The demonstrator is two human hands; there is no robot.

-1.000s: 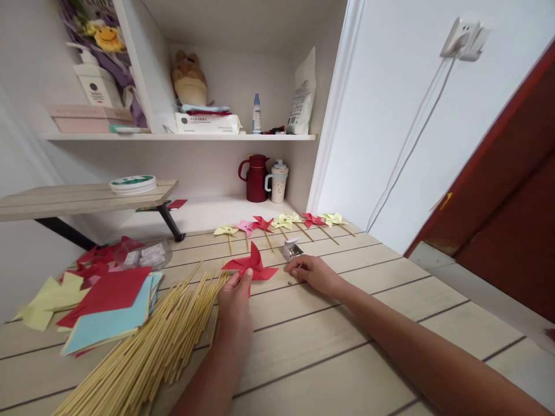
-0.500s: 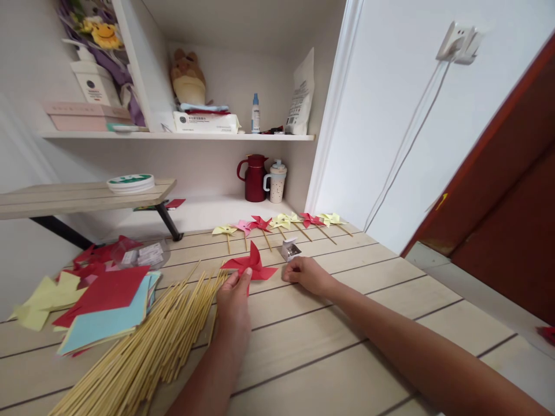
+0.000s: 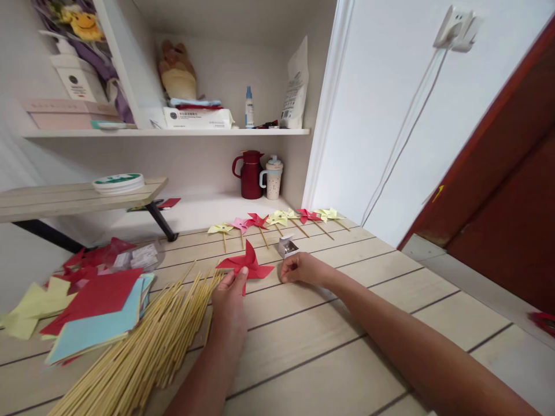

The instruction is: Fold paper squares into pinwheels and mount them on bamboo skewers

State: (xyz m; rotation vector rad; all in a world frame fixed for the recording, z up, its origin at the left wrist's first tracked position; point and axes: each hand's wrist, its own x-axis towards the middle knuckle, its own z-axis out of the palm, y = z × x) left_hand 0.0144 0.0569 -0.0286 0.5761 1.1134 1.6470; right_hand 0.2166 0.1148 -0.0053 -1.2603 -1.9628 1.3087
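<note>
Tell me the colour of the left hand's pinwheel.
The pinwheel is red, shown in the head view.

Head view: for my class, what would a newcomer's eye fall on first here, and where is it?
Probably the red paper pinwheel near the middle, held in the left hand. Next might come the large bundle of thin sticks, spread across the lower left of the tabletop. Farther back, a row of red, pink and yellow pinwheels lies beyond the small open box near the right hand.
</note>
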